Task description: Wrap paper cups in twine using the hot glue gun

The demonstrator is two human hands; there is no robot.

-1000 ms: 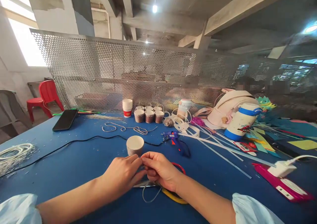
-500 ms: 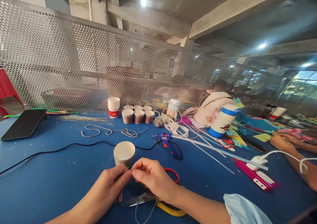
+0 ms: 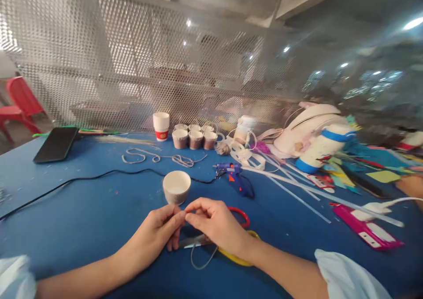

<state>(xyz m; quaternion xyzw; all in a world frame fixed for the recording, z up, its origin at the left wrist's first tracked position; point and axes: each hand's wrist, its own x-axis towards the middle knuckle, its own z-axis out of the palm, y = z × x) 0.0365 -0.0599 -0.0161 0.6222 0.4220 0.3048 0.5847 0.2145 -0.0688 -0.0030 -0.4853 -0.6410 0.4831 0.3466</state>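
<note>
My left hand (image 3: 161,226) and my right hand (image 3: 216,223) meet at the fingertips, both pinched closed. Whatever lies between the fingers is too small to make out. Below them shows a thin grey cord loop (image 3: 201,268); where its ends go is unclear. Scissors with one red and one yellow handle (image 3: 236,258) lie under my right hand, their blades partly covered. Just beyond my fingers stands a white-lined paper cup (image 3: 176,186) with a wrapped outside. A blue hot glue gun (image 3: 233,175) rests to the right of the cup.
Several small wrapped cups (image 3: 195,139) stand at the back beside stacked paper cups (image 3: 161,125). Loose cord (image 3: 181,160) and a black cable (image 3: 99,174) cross the table. Glue sticks (image 3: 297,193), a pink power strip (image 3: 366,228), a bottle (image 3: 325,147) and another person's hand (image 3: 410,186) are rightward.
The view has tilted down and shifted left, so the table things appear higher and farther right. My hands keep their fingertips together; the cup stays in place.
</note>
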